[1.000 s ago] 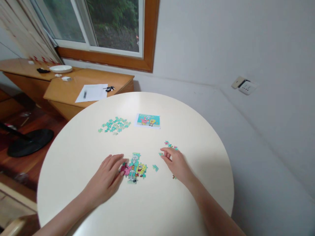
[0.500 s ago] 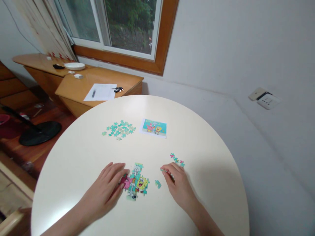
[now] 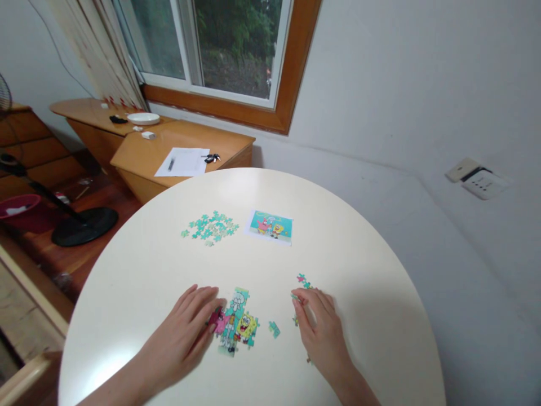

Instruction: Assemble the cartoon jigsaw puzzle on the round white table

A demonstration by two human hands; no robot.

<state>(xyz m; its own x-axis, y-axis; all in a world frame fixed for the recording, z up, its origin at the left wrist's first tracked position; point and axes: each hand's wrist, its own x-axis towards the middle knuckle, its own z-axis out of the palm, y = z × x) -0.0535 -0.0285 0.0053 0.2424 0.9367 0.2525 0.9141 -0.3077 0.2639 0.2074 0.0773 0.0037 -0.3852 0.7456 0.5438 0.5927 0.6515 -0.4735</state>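
A partly joined jigsaw puzzle [image 3: 238, 321] with a pink, a tall pale and a yellow cartoon figure lies on the white table. My left hand [image 3: 190, 321] holds its left side, thumb and fingertips around the pink figure's edge. To the right, my right hand [image 3: 321, 324] pinches a small puzzle piece [image 3: 296, 297] between thumb and forefinger, mostly hidden by the fingertips. Between the puzzle and that hand sits a small joined bit of green puzzle pieces [image 3: 274, 329]. Several loose pieces [image 3: 301, 278] show beyond and beneath the right hand, partly covered.
A heap of green puzzle pieces [image 3: 213, 226] lies farther back on the round table [image 3: 363, 248]. Beside it is a reference picture card [image 3: 271, 226]. Behind stands a wooden desk [image 3: 228, 144] with paper [image 3: 183, 162] and keys [image 3: 212, 158]. A fan base [image 3: 84, 226] is on the floor.
My right hand has moved a little to the right and away from the puzzle, still pinching a piece. The left hand keeps its place on the puzzle. The whole view has shifted slightly.
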